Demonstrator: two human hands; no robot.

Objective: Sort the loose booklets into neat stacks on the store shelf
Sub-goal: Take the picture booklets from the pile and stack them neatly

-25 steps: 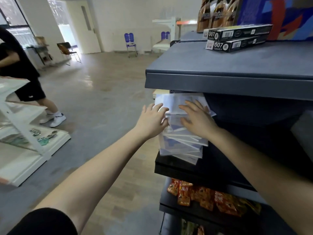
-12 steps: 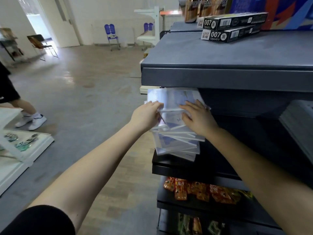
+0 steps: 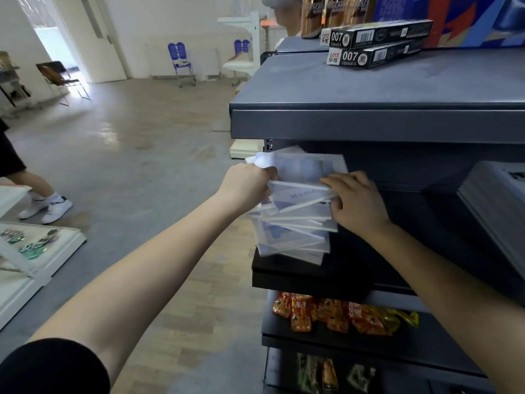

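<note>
Between the two hands, on the dark shelf (image 3: 308, 275): the pile of booklets (image 3: 292, 231), fanned and askew, the lower ones lying nearer the person than the upper.

Left hand (image 3: 247, 186) is at the pile's left edge, fingers curled round the edge of the upper booklets.

Right hand (image 3: 359, 204) is on the opposite side, fingers nearly straight, pressing on the right edge of the top booklet (image 3: 302, 194) and gripping nothing.

The top booklet's long edge runs hand to hand, twisted against those beneath. Both hands touch the pile; neither is nearer.

Likely next: squeeze inward from both sides to square the edges.
</note>
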